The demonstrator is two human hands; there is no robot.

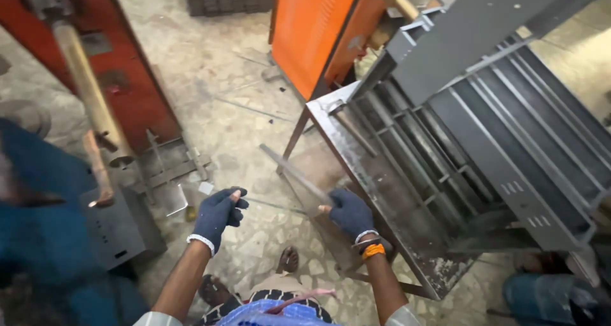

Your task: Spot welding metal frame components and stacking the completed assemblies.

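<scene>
Both my hands wear dark blue knit gloves. My right hand (349, 213) grips the near end of a long thin flat metal strip (294, 172), which points up and to the left over the floor. It is close to the near edge of a grey steel frame table (356, 149). My left hand (218, 215) hangs free above the floor with its fingers loosely curled and nothing in it. An orange band and a metal bracelet sit on my right wrist.
Grey sheet-metal channels (509, 141) lie stacked on the table. An orange machine (312, 27) stands behind it. A red press with a long lever (89, 90) stands at left, a grey metal box (121, 227) beside it. A blurred blue figure (38, 224) is at far left.
</scene>
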